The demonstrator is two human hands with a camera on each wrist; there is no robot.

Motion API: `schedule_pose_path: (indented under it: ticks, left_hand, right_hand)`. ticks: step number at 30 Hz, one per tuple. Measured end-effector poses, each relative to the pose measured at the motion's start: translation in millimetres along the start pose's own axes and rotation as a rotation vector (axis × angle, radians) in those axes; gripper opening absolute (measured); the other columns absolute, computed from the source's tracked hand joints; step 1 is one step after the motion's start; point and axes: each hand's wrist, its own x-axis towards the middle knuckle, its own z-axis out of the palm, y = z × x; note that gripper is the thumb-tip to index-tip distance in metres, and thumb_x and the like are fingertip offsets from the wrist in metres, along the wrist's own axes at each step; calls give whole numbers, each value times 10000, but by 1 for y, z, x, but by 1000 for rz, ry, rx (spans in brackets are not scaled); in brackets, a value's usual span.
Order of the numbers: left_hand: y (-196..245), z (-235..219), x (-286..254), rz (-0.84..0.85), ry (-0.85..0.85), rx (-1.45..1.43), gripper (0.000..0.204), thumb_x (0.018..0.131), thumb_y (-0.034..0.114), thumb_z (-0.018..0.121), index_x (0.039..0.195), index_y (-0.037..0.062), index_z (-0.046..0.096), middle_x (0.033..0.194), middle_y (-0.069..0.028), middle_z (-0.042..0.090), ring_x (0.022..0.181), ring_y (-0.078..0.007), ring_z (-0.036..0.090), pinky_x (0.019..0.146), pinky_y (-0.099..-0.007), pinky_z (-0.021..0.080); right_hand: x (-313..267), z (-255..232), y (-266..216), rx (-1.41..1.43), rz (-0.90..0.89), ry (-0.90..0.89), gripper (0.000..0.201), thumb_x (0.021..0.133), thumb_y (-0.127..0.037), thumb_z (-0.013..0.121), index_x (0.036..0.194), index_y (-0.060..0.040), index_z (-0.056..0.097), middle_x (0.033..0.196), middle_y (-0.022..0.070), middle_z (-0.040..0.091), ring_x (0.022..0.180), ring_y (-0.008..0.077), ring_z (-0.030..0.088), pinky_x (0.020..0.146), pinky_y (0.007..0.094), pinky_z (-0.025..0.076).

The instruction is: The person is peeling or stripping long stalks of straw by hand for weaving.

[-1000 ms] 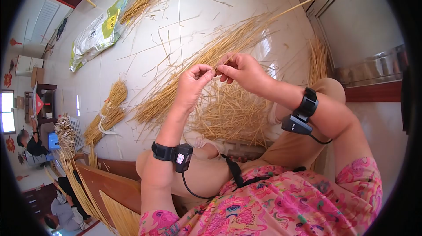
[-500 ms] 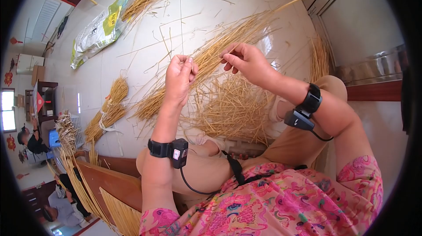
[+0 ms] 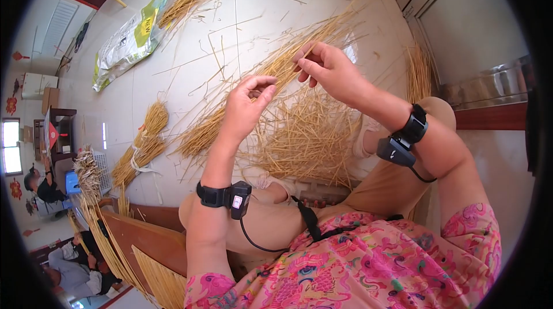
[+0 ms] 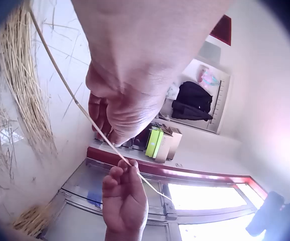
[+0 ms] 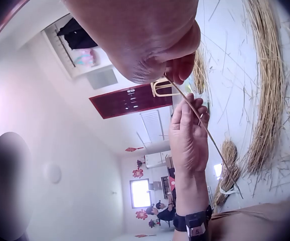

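My right hand (image 3: 329,70) pinches a long thin straw stalk (image 5: 217,149) between thumb and fingertips. In the left wrist view the same stalk (image 4: 67,85) slants past both hands, with its pale end beyond the right fingertips. My left hand (image 3: 245,107) is held to the left and a little lower, its fingers loosely bent and the thumb apart from them. Seen from the right wrist, the stalk crosses in front of the left fingers (image 5: 187,118). Below the hands a long bundle of straw (image 3: 210,127) lies on the floor beside a heap of short straw pieces (image 3: 308,142).
A tied straw bundle (image 3: 144,148) lies at left. Behind it are a printed plastic bag (image 3: 129,44) and more straw (image 3: 193,1). Straw leans by the glass door (image 3: 472,32) at right. A wooden board (image 3: 144,240) stands near the left knee; other people sit beyond.
The left hand drew away from the right hand to the left, then its thumb and fingers parted. The right hand rose slightly, and the stalk's far end swung up and leftward.
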Motion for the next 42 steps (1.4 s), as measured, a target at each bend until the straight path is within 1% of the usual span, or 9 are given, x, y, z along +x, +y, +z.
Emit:
schedule_pose_path:
  ticks: [4,7,10,16,22,34,37,40,42]
  left_hand:
    - [0,2,-2,-197,-106,-262,188,863,118,629,992,-16,650,809,-33,638,725,-82,569,676,-219,459]
    - [4,1,-2,-246,-140,-352,160,856,102,629,956,-20,654,791,-55,650,749,-87,588,679,-221,467]
    - [-1,1,-2,-197,-106,-349,135,845,80,626,940,-11,655,792,-42,650,728,-76,575,664,-211,462]
    - [1,4,0,-93,-47,-54,113,816,76,640,898,2,666,763,-18,650,662,-55,545,633,-197,452]
    - [0,1,-2,-144,-65,-160,137,809,74,642,917,-6,669,768,-34,657,681,-61,565,633,-203,458]
    - [-2,-8,-1,-202,-209,-321,162,823,65,601,939,-37,650,823,-75,661,788,-114,632,707,-232,498]
    - [1,-10,-1,-257,-242,-307,151,830,60,590,929,-40,643,834,-71,655,778,-109,619,710,-232,492]
    - [-4,-11,0,-233,-255,-281,130,842,51,568,928,-33,618,823,-62,645,748,-97,593,701,-227,481]
    - [-5,-8,1,-207,-197,-325,117,850,53,556,930,-19,602,815,-55,640,732,-88,575,697,-220,474]
  right_hand:
    - [0,0,-1,16,-15,-68,138,920,-119,529,992,-4,554,841,46,610,727,95,581,606,230,485]
    - [-1,0,-1,31,5,-97,141,917,-116,535,997,-1,554,856,50,616,744,94,585,616,228,488]
    - [-4,3,-5,17,45,-117,134,927,-114,522,1006,-9,555,868,54,623,755,82,579,636,220,481]
    - [-3,7,3,-25,66,-114,128,927,-106,525,1000,-5,555,844,58,632,725,81,580,634,219,483]
    - [-4,9,6,5,30,-138,114,924,-88,524,993,-4,558,831,55,627,721,81,578,648,220,490]
    - [-5,6,1,30,25,-274,97,930,-56,499,991,-6,556,836,47,616,743,83,574,680,218,493]
    - [-5,6,1,34,29,-298,97,931,-51,494,992,-3,553,842,46,613,758,85,578,684,219,494]
    - [-5,5,1,46,26,-305,98,933,-51,491,990,0,552,849,45,609,778,86,584,689,220,494]
    - [-4,5,1,53,21,-303,99,934,-51,487,990,0,551,857,45,606,789,88,587,692,219,494]
